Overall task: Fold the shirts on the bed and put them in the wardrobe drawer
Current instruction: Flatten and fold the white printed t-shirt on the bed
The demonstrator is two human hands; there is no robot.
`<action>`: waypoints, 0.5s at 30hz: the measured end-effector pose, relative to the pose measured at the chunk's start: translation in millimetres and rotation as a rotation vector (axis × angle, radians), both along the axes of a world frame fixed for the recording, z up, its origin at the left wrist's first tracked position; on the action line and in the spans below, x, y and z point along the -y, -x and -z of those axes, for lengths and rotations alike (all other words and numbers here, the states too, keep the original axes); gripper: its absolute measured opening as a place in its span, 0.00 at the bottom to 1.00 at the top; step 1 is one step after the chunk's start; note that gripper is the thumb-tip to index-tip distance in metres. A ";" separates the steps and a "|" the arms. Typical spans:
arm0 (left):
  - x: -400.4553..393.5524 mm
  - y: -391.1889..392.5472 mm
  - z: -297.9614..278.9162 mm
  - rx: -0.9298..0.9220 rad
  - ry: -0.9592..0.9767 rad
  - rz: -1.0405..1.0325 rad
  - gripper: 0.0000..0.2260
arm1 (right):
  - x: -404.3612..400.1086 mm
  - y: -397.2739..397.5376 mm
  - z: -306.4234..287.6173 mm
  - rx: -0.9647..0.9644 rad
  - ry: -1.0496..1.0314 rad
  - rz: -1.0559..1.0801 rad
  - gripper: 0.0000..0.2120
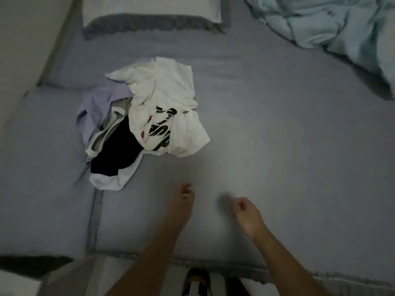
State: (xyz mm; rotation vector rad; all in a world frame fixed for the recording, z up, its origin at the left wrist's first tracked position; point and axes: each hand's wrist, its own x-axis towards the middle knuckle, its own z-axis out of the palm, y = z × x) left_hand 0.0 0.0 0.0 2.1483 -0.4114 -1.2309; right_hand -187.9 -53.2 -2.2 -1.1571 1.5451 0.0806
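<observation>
Head view: we see the shirts (149,122) lying in one crumpled pile on the bed (277,135), left of centre, with a white printed shirt (168,107) on top, a lilac shirt (96,105) beneath it at the left, and a black garment (119,152) at the near side. We judge the task to be at its start: no shirt in view is folded, and the whole pile remains to be folded and carried to the wardrobe drawer, which is not in view. Our left hand (181,201) reaches over the sheet near the pile, apart from it, fingers loosely curled and holding nothing. Our right hand (245,212) hovers beside it, well apart from the pile, fingers also loosely curled, holding nothing. Around the work area, a pillow (149,13) lies at the far edge, a second pillow (47,167) lies just left of the pile, and a rumpled light blue blanket (333,24) occupies the far right corner. The bare sheet in front of the hands offers room for folding; nothing stands between the hands and the pile.
</observation>
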 end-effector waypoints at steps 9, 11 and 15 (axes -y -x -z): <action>147.3 -121.8 126.0 0.400 0.141 0.115 0.35 | 120.5 -150.2 96.5 0.069 0.167 -0.129 0.15; 157.4 -109.8 130.6 0.358 0.102 0.126 0.26 | 135.3 -164.6 105.6 0.128 0.173 -0.071 0.11; 122.7 -41.7 108.5 0.151 0.189 0.163 0.15 | 151.8 -156.7 104.9 0.329 -0.026 0.256 0.12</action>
